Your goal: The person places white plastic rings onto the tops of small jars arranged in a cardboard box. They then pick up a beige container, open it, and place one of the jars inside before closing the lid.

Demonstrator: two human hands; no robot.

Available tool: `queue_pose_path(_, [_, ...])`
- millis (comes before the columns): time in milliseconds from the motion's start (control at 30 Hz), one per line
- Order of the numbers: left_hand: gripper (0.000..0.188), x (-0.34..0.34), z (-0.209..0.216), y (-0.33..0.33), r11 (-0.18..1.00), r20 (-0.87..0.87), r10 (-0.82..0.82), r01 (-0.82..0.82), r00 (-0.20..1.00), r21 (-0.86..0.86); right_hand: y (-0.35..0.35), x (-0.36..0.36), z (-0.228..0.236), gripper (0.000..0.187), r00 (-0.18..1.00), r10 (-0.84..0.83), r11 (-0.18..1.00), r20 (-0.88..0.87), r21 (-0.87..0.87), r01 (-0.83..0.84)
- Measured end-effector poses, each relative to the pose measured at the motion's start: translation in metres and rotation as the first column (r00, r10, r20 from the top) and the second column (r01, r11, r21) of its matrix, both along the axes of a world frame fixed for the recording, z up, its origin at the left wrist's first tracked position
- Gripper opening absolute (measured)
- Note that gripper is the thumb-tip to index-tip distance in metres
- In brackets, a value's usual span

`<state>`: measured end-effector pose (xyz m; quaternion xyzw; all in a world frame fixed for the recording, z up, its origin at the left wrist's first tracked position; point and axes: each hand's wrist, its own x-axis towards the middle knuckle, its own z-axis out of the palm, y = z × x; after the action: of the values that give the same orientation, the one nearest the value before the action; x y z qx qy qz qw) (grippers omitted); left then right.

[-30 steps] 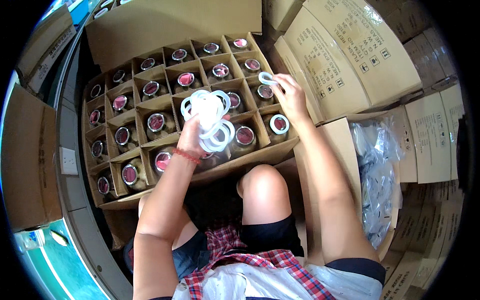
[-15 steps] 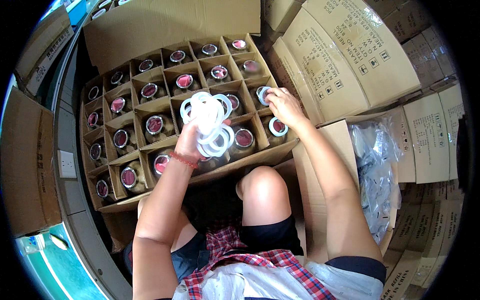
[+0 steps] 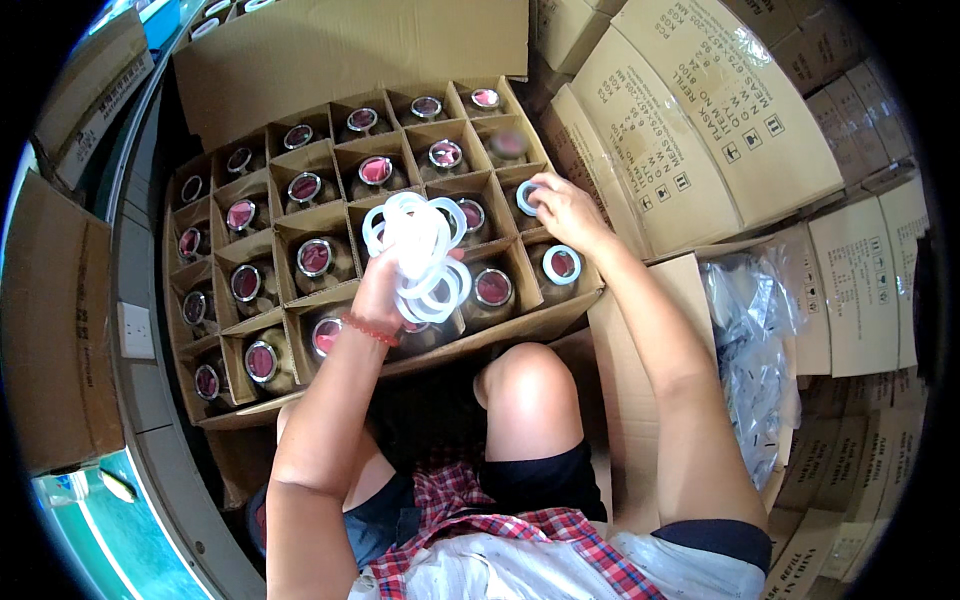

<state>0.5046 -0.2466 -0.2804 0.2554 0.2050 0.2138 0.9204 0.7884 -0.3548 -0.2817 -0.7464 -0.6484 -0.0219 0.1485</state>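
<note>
My left hand [image 3: 378,292] is closed around a loose bunch of white plastic rings [image 3: 425,238], held above the divided carton [image 3: 375,372]. My right hand [image 3: 570,214] pinches a single translucent ring [image 3: 527,197] over a bottle mouth in the rightmost column. Just nearer to me, another ring [image 3: 562,265] sits around the mouth of a glass bottle. Several glass bottles [image 3: 315,257] stand upright in the cardboard cells, their shiny rims showing pink or dark red inside. The held rings cover part of the cells beneath them.
An open carton with clear plastic bags [image 3: 745,350] stands by my right arm. Stacked brown cartons [image 3: 700,110] rise on the right. A raised cardboard flap [image 3: 350,70] borders the far side. My knee [image 3: 535,400] is close to the carton's near edge.
The view has shifted slightly, so the carton appears a little lower. My right hand remains at the same bottle mouth with its ring, and the bunch stays in my left hand.
</note>
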Motion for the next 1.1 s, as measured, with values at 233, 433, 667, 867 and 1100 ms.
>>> queue_pose_path(233, [0.044, 0.004, -0.003, 0.000, 1.000, -0.002, -0.015, 0.015, 1.000, 0.008, -0.007, 0.012, -0.009, 0.023, 0.987, -0.064, 0.996, 0.151, -0.055, 0.073])
queue_pose_path(433, [0.046, 0.001, -0.011, 0.004, 0.999, 0.061, -0.019, 0.017, 0.998, 0.033, 0.001, 0.001, -0.007, 0.036, 0.932, -0.091, 0.995, 0.350, 0.066, 0.072])
queue_pose_path(667, [0.045, -0.005, -0.011, 0.009, 0.999, 0.091, -0.008, 0.005, 0.996, 0.036, 0.006, 0.008, -0.014, 0.019, 0.937, -0.260, 0.965, 0.233, 0.040, 0.258])
queue_pose_path(867, [0.046, -0.006, -0.011, 0.010, 1.000, 0.099, 0.005, -0.007, 0.995, 0.024, 0.008, 0.013, -0.021, 0.013, 0.931, -0.283, 0.958, 0.230, 0.116, 0.263])
queue_pose_path(1100, [0.048, -0.005, -0.015, 0.011, 0.999, 0.149, -0.024, 0.020, 0.989, 0.024, 0.002, 0.016, -0.025, 0.026, 0.925, -0.090, 0.994, 0.369, -0.017, 0.103])
